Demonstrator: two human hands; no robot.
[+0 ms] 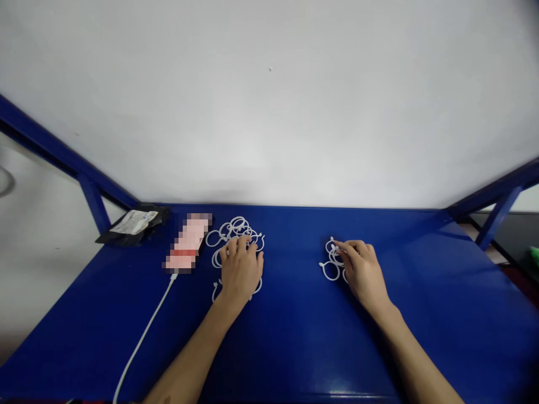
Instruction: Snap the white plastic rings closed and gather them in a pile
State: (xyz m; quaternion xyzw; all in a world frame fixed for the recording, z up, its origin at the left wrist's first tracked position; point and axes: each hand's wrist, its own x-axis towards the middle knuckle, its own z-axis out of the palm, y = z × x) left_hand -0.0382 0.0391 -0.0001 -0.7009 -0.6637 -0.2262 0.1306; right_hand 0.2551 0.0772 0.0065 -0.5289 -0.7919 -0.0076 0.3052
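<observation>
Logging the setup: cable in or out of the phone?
In, it appears: the cable's white plug meets the phone's near end. Pixelation hides how deep it sits.

The phone [187, 243] lies between the packet [133, 223] and left ring pile [238, 226].

Soft, diffuse light, brightest on the plain white wall [252, 140], faint sheen on the glossy blue tabletop [298, 320], dimmer right-hand corners.

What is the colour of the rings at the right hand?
The rings are white, as the head view shows.
</observation>
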